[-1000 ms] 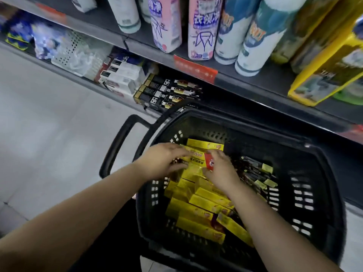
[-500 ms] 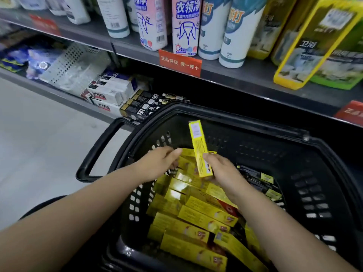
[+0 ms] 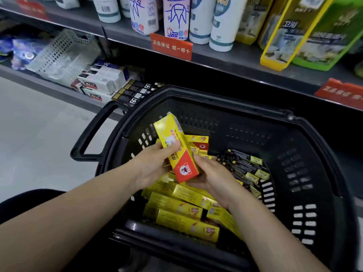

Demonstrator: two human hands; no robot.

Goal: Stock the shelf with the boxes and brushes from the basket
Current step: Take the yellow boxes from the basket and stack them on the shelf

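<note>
Shop aisle: a person holds a yellow box (image 3: 174,142) tilted above a black basket (image 3: 216,101), left hand (image 3: 151,169) fingers (image 3: 172,149) curled round its middle, right hand (image 3: 214,181) gripping its red lower end. More yellow boxes (image 3: 176,205) and dark brush packs (image 3: 243,165) lie in the basket, below a shelf (image 3: 235,61) of bottles (image 3: 222,26).

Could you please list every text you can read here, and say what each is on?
"正品保证 假一赔十": red shelf tag.
"卫治": yellow-framed pack.
"5分钟": pink-and-white bottle.
Held yellow box: print too blurred.
Far right, second red tag: too blurred.
Other boxes in the basket: too small.
</note>
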